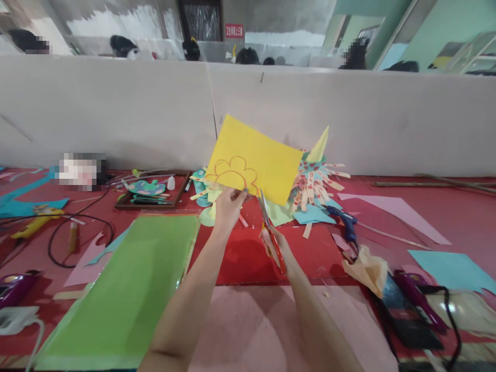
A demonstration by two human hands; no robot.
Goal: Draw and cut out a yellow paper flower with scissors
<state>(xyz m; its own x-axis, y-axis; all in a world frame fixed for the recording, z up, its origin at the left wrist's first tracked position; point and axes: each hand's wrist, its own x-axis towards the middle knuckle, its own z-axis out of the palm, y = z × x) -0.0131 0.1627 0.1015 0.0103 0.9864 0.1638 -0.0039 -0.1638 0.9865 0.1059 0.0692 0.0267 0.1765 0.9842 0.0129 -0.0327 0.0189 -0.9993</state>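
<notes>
My left hand (pixel 228 207) pinches the lower edge of a yellow sheet of paper (pixel 267 152), which is held up tilted above the table. A flower outline with rounded petals is drawn in its lower left corner. In my right hand (pixel 276 242) is a pair of scissors (pixel 272 236) with orange handles. Their blades point up and lie at the sheet's lower edge, just right of the drawn flower; whether they are cutting into the paper I cannot tell. Behind the sheet stands a paper craft (pixel 310 178) with fringed strips and a pale yellow cone, partly hidden.
Green sheets (pixel 127 279) in a clear sleeve lie left of my arms. A brown tray (pixel 182 191) holds pens and a small white bottle. Glue guns, one yellow (pixel 36 223) and one blue (pixel 344 222), lie at either side with cords. A phone (pixel 411 310) lies at the right. A white partition (pixel 116 113) closes the back.
</notes>
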